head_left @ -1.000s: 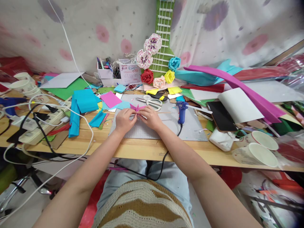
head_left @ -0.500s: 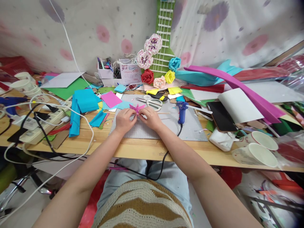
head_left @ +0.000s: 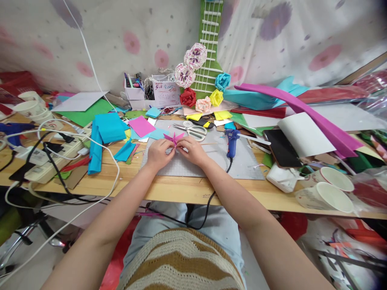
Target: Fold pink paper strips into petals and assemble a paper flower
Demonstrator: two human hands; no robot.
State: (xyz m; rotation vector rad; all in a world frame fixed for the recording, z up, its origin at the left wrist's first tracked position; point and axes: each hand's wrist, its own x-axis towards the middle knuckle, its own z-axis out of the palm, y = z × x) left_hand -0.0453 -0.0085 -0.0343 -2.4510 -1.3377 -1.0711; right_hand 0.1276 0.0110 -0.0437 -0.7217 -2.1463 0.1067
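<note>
Between my two hands is a small pink paper flower [head_left: 174,138], its pointed petals spread upward above my fingertips. My left hand [head_left: 160,153] pinches its lower part from the left, and my right hand [head_left: 191,150] pinches it from the right. My fingers hide the flower's base. Both hands are over the grey cutting mat [head_left: 193,169]. A pair of scissors [head_left: 193,131] with pale handles lies just beyond my right hand. Farther right on the mat rests a blue glue gun [head_left: 231,143], and a thin wooden stick [head_left: 210,144] lies between it and my right hand.
Blue paper pieces [head_left: 110,128] and a pink square [head_left: 141,126] lie left of the mat. A power strip [head_left: 57,159] with tangled cables is farther left. Finished paper flowers [head_left: 188,97] stand at the back. A phone [head_left: 281,148] and paper cups [head_left: 328,196] sit to the right.
My hands stay in nearly the same place, still pinching the pink flower. Its petals have turned slightly and the fingers have shifted a little.
</note>
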